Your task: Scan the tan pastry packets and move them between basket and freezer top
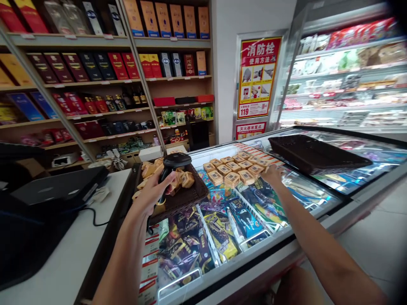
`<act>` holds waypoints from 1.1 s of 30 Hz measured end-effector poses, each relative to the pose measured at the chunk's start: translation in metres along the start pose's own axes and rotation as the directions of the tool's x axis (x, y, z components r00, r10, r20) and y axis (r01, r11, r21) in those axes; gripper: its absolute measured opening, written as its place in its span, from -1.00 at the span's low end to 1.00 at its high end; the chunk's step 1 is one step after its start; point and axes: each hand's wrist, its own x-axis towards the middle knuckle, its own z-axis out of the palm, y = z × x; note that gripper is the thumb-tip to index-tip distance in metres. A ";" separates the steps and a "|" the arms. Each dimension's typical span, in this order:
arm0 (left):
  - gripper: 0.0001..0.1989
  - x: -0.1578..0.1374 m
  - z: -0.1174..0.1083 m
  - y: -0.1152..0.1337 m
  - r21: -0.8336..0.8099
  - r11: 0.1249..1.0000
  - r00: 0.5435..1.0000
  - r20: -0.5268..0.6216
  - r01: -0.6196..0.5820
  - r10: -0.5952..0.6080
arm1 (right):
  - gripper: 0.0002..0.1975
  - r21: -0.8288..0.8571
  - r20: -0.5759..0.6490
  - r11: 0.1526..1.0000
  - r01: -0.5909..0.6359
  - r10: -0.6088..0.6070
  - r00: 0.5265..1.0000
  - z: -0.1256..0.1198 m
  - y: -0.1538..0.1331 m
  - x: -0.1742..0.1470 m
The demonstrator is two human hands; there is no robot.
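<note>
My left hand (157, 188) grips the handle of a black barcode scanner (176, 160), its head held over a dark brown woven tray (187, 198). Small tan packets (187, 179) lie loosely in that tray, partly hidden by the hand and scanner. On the freezer's glass top, more square tan packets (233, 166) with dark printed labels stand in rows. At the right end of these rows is my right hand (272, 173), low over the glass, its fingers slightly apart and blurred. Nothing shows in it, and whether it touches a packet is unclear.
Beneath the glass, the freezer (219, 271) holds bagged frozen goods in wire baskets. Another dark woven tray (318, 153) rests on the glass at right. A white counter (73, 224) with a black device (60, 184) and cable is at left. Shelves of boxes (92, 65) stand behind.
</note>
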 end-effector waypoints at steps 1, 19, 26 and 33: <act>-0.48 -0.001 -0.004 0.000 -0.009 1.000 1.000 -0.016 0.003 -0.003 | -0.36 -0.014 -0.051 0.998 0.053 -0.054 0.997 0.001 -0.012 -0.004; -0.53 -0.013 -0.023 0.003 -0.064 0.998 0.999 -0.040 -0.007 0.005 | -0.24 0.213 0.355 0.442 0.871 -0.866 0.353 0.074 -0.245 -0.136; -0.54 -0.011 -0.021 -0.001 -0.073 0.997 0.999 -0.014 -0.030 0.029 | -0.10 0.622 0.053 0.505 0.598 -0.789 0.612 0.052 -0.196 -0.125; -0.58 -0.010 -0.007 0.001 -0.014 1.000 0.989 0.148 -0.021 0.023 | -0.12 0.802 0.003 0.400 0.442 -0.744 0.668 0.014 -0.144 -0.100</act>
